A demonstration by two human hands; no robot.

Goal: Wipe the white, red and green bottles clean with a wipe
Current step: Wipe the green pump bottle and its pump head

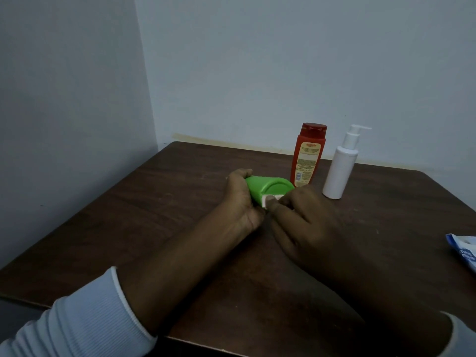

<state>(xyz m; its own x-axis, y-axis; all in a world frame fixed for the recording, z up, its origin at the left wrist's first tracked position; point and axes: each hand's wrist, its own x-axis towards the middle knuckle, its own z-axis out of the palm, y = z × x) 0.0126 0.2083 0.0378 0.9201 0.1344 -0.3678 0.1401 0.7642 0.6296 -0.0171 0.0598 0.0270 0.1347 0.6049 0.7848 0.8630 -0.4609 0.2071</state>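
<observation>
The left hand [240, 199] is curled round the green bottle [268, 188], gripping its body and holding it tipped on its side with the flat base turned toward the person; I can't tell whether the bottle touches the wood beneath it. Just right of that grip, a small white wipe [264, 201] is pressed against the lower edge of the base, pinched there by the thumb and fingertips of the right hand [306, 222], which covers most of the wipe. So the step in hand looks like the cleaning of the green bottle, at its bottom end. My guess is that the next move calls for the left hand to turn the bottle so the wipe can reach the sides and the cap, which is hidden behind the left hand. Behind the hands the red bottle [307, 155] stands upright with its label facing us, and just beside it, a little apart, the white bottle [340, 171] with its pump top stands upright too — whether either has been wiped I can't say. At the far right edge lies a blue-and-white packet [463, 249], cut off by the view, probably the wipes' pack. All of it sits on a dark wooden table [154, 215] pushed into a corner of plain pale walls [257, 73] — the light is dim.
</observation>
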